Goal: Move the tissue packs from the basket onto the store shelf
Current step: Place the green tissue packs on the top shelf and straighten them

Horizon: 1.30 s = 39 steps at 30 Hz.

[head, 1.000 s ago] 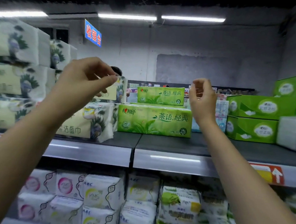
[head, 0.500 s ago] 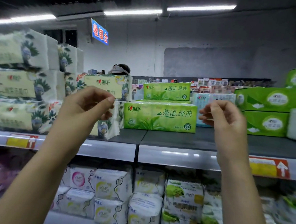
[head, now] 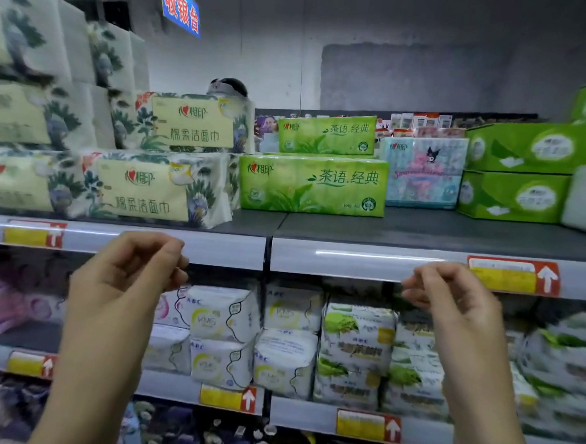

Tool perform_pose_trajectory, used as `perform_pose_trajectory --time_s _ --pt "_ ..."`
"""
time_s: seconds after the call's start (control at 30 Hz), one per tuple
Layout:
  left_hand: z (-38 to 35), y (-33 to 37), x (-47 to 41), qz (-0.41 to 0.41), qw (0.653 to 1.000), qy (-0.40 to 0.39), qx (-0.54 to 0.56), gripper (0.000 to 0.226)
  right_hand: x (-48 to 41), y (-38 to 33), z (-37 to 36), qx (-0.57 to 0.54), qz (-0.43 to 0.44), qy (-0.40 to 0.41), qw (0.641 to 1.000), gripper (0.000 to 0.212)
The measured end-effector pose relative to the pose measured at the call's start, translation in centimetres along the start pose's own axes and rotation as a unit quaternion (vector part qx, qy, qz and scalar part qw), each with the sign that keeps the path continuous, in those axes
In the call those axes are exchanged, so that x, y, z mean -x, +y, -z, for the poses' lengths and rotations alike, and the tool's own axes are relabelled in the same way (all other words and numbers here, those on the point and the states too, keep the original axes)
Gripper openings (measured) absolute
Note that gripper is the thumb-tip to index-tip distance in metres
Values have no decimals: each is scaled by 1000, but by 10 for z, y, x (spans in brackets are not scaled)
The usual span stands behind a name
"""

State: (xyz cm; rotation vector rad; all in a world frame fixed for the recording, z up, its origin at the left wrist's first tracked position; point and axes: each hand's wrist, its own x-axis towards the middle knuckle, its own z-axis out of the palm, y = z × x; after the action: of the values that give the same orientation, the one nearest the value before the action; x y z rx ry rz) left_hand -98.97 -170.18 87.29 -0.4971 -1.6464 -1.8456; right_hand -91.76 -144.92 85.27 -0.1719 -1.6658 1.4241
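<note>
Both hands empty. L hand (head: 123,280) and R hand (head: 451,300) are up in front of the price rail (head: 351,263), fingers curled in, tips near thumbs, gripping nothing.

Basket not in view, prob. below frame, so next pack likely means a reach down.

Green tissue pack (head: 312,185) sits on the top shelf (head: 438,230), above and beyond the hands and roughly between them, R hand a bit nearer. Long axis runs L-R, parallel to the shelf edge. A second green pack (head: 326,133) is behind it, higher up.

Bare dark shelf board in front and to the R of the pack, so room for more.

Floral packs (head: 142,188) stacked to the L, cartoon pack (head: 423,171) and green boxes (head: 512,195) to the R. Store aisle, grey wall, blue sign (head: 179,7).
</note>
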Motion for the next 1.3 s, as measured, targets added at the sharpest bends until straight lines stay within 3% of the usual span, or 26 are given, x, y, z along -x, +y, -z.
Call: perform_pose_trajectory --time_s 0.13,0.3,0.53,0.83,1.07,1.3 --pt "9 -2 13 18 999 2 44 26 29 -5 14 1 -16 39 999 20" --pt "36 -9 26 55 997 -11 46 13 55 -18 23 -18 -28 80 996 25" --pt "97 -22 25 102 992 36 58 15 100 -29 -20 -195 -143 61 968 22" --pt "163 -46 35 151 987 6 45 21 165 -19 -59 -188 -180 101 960 19" --pt "176 -75 58 186 981 -51 27 14 195 -2 -62 -129 -211 119 962 18" --pt "173 -104 71 253 965 -61 18 15 203 28 -58 -71 -226 126 963 19"
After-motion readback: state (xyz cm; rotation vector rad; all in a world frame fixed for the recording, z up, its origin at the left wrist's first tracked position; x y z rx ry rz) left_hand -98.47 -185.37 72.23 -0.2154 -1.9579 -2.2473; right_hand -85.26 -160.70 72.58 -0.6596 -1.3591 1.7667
